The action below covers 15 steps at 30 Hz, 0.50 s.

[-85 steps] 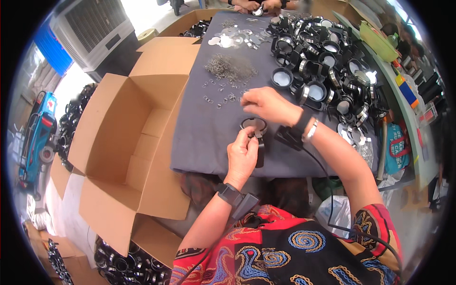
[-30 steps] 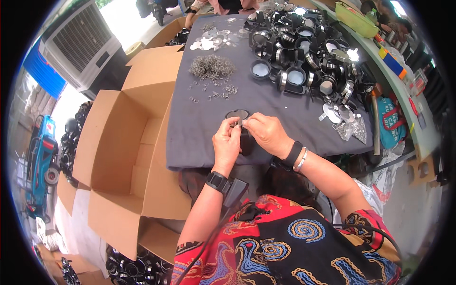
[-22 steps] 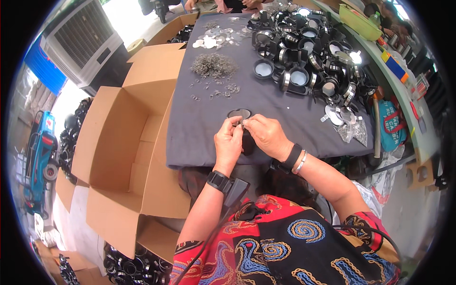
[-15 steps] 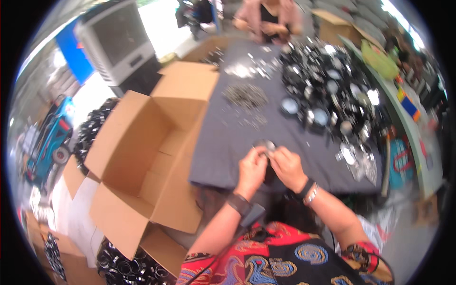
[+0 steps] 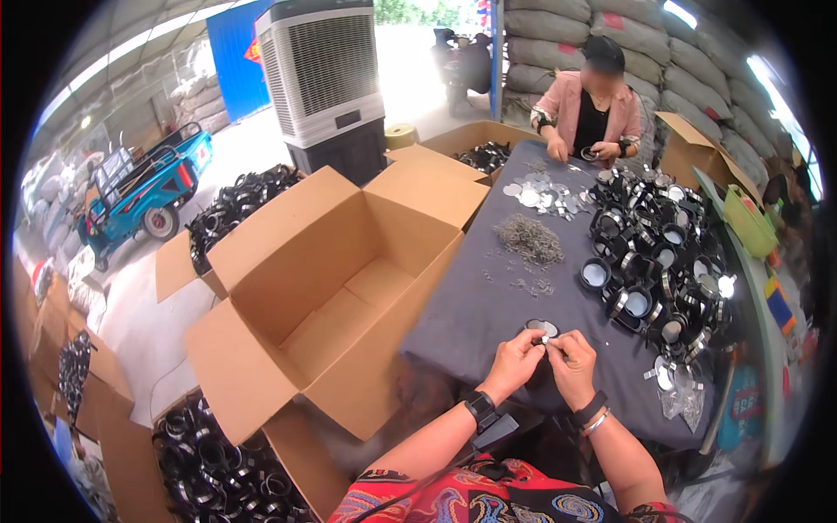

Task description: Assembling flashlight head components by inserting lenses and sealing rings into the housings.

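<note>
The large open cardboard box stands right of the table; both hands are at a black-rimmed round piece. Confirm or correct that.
Wrong side: the head view shows the large open cardboard box left of the table. The left hand and right hand are indeed at the black-rimmed round piece.

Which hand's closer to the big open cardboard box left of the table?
Left. The left hand is right of the box, not touching it; the right hand is farther right, on the left hand's far side from the box.

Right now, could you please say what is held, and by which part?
A round black-rimmed piece, held at its near edge by the left grip and right grip; exact contact is hidden.
</note>
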Each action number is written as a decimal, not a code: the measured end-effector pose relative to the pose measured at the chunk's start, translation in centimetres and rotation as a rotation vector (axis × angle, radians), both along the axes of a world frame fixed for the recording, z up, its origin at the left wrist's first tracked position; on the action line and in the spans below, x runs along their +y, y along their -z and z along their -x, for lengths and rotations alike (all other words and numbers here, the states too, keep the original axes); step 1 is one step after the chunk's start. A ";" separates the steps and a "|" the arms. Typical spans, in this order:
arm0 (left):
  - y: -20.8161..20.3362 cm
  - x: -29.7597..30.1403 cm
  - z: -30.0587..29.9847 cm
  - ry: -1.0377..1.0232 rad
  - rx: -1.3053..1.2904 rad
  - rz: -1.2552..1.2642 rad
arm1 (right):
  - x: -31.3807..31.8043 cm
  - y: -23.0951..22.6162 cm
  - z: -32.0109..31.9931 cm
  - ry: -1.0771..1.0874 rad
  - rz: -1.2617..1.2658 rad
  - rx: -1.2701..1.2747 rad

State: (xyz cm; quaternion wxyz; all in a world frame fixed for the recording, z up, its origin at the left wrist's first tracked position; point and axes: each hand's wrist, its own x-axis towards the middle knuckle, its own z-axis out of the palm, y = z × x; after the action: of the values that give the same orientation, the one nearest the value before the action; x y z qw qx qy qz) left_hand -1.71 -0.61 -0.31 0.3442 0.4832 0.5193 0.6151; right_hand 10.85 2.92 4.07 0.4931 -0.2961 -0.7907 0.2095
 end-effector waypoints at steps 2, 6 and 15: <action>-0.2 -0.1 -0.2 0.069 -0.073 0.026 | -0.1 0.1 -0.3 0.014 0.078 0.012; 0.5 0.6 -0.6 0.072 -0.117 0.058 | 0.4 0.5 -0.6 0.037 0.098 0.047; -0.8 1.3 0.0 0.039 -0.162 0.077 | 1.0 0.9 -0.3 0.002 0.258 0.057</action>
State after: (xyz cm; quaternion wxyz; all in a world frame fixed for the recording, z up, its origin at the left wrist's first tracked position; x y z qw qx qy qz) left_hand -1.68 0.70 0.54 0.4154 0.4283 0.5032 0.6251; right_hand 11.20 3.88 3.14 0.4732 -0.3518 -0.7426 0.3175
